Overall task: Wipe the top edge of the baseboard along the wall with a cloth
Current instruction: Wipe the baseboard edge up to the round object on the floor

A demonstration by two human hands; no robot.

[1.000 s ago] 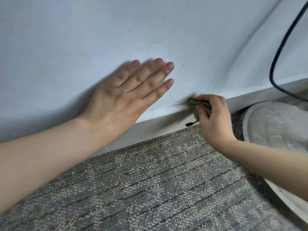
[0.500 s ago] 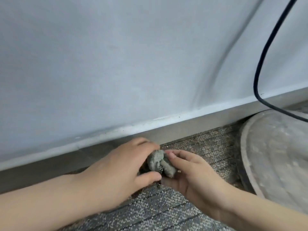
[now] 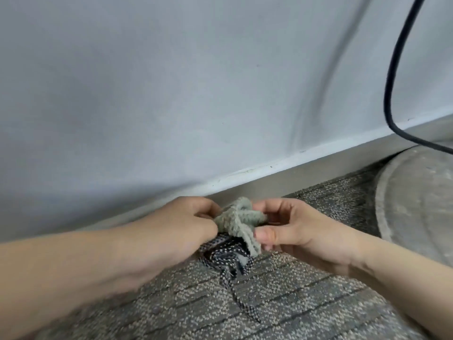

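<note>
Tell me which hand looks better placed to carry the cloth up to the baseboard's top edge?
Probably the right hand: it plainly pinches the cloth by its loose end, with the baseboard top edge in view above it. The left hand only holds the bunched end.

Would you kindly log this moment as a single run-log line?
phase: not wiping | left hand: pinches cloth | right hand: pinches cloth | cloth: bunched, off baseboard, above carpet

text: none legible | labels: none | brands: none | numbers: none
</note>
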